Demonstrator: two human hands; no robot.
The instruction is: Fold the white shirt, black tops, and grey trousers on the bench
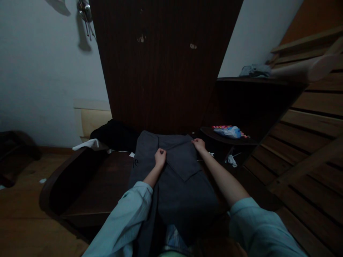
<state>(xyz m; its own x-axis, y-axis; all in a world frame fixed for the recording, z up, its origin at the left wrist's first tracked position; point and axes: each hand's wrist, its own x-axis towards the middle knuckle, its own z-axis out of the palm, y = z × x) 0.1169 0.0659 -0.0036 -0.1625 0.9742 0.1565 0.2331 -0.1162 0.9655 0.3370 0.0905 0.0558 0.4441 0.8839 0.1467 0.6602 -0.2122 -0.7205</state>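
Note:
A dark grey garment lies spread over a dark wooden bench, its lower part hanging toward me. A folded flap of the same cloth crosses its upper right and ends in a pointed corner. My left hand is closed in a pinch on the cloth near the middle. At the upper right edge, my right hand pinches the garment too. What kind of garment it is does not show clearly. A small dark loop sits at its left edge.
The wooden bench has a curved left arm. Black cloth lies at its back left. Beyond stands a dark wooden panel. At right, a shelf carries a blue and white plastic packet, beside wooden slats.

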